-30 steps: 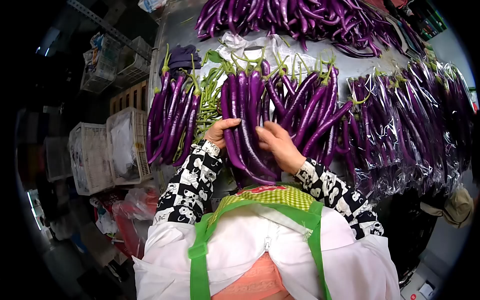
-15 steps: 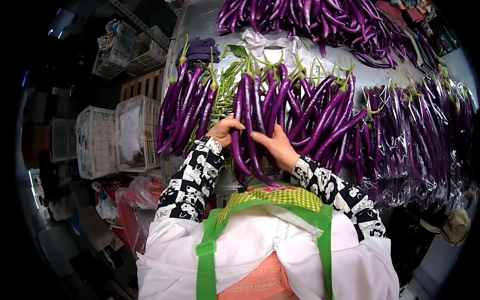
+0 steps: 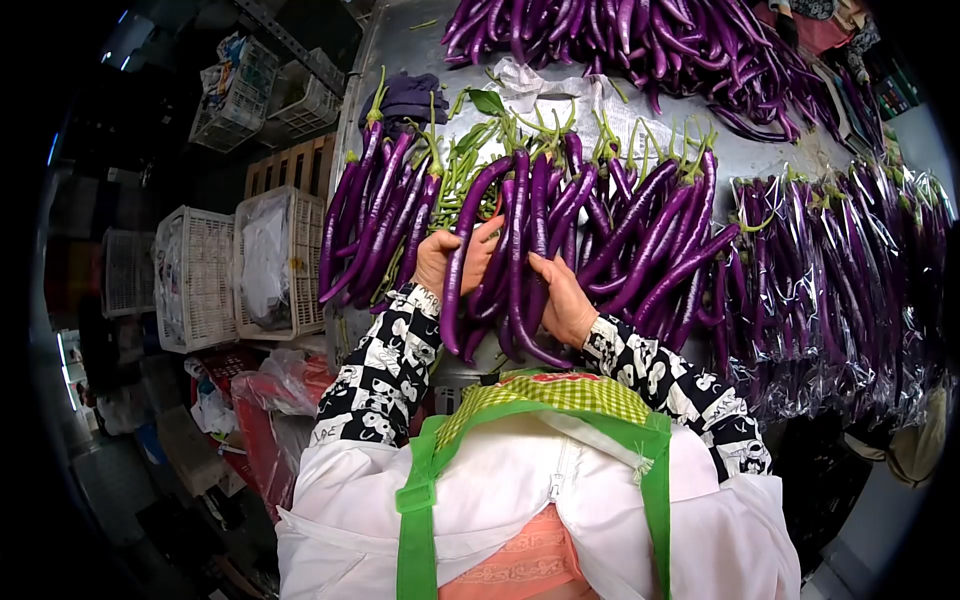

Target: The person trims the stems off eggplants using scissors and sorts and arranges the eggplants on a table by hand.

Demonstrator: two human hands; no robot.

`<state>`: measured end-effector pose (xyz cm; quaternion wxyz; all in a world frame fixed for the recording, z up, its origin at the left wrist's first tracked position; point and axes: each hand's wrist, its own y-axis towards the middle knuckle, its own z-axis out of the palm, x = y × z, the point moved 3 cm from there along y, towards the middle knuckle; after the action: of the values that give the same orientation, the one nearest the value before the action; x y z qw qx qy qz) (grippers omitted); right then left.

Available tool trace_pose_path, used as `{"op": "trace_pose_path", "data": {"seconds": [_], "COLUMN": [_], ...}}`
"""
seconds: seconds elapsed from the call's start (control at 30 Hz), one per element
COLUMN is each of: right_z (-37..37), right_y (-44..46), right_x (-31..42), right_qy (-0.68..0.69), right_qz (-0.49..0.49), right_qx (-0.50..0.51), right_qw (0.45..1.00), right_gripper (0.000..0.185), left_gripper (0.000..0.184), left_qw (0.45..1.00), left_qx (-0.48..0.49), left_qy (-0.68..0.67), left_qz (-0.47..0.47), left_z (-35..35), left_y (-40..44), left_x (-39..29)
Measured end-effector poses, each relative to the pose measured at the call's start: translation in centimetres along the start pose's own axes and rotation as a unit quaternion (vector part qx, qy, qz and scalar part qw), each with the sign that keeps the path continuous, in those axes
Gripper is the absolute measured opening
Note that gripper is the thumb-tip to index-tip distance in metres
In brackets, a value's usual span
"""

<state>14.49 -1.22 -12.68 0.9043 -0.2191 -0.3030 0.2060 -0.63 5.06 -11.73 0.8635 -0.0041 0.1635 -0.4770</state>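
A long purple eggplant (image 3: 453, 290) curves down between the thumb and fingers of my left hand (image 3: 435, 262); some of those fingers show behind it. My right hand (image 3: 568, 305) is closed against the right side of several more eggplants (image 3: 518, 250), its thumb on top and its other fingers mostly hidden. These eggplants lie side by side, green stems pointing away from me. To the left rests a separate group of eggplants (image 3: 372, 220), and loose ones (image 3: 650, 235) spread to the right.
Eggplants in clear plastic bags (image 3: 820, 290) line the right side. A large eggplant pile (image 3: 620, 45) covers the far end of the metal table (image 3: 395, 40). Green cut stems (image 3: 462, 170) and dark cloth (image 3: 412, 98) lie beyond my left hand. White crates (image 3: 195, 275) stand left.
The leftmost eggplant has shifted left and now hangs apart from the others, over my left hand. My left fingers have stretched out behind it. My right hand has moved slightly down.
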Motion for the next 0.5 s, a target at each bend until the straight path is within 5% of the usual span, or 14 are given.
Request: {"op": "trace_pose_path", "data": {"seconds": [0.13, 0.3, 0.43, 0.5], "right_z": [-0.1, 0.4, 1.2, 1.5], "right_y": [0.3, 0.2, -0.2, -0.5], "right_x": [-0.4, -0.7, -0.4, -0.1], "right_qy": [-0.017, -0.204, -0.186, -0.136], "right_qz": [-0.011, -0.049, -0.066, -0.052], "right_qx": [-0.005, -0.012, -0.009, -0.019], "right_qw": [1.0, 0.978, 0.98, 0.989], "right_gripper": [0.032, 0.042, 0.051, 0.062], "left_gripper": [0.077, 0.057, 0.043, 0.04], "left_qw": [0.999, 0.99, 0.966, 0.905], "left_qx": [-0.045, -0.133, -0.192, -0.266], "left_qy": [-0.005, 0.04, 0.172, 0.312], "left_qz": [-0.016, 0.004, 0.011, 0.113], "left_z": [-3.3, -2.8, -2.3, -2.2], "left_y": [-0.1, -0.3, 0.6, 0.7], "left_x": [-0.2, 0.2, 0.7, 0.5]}}
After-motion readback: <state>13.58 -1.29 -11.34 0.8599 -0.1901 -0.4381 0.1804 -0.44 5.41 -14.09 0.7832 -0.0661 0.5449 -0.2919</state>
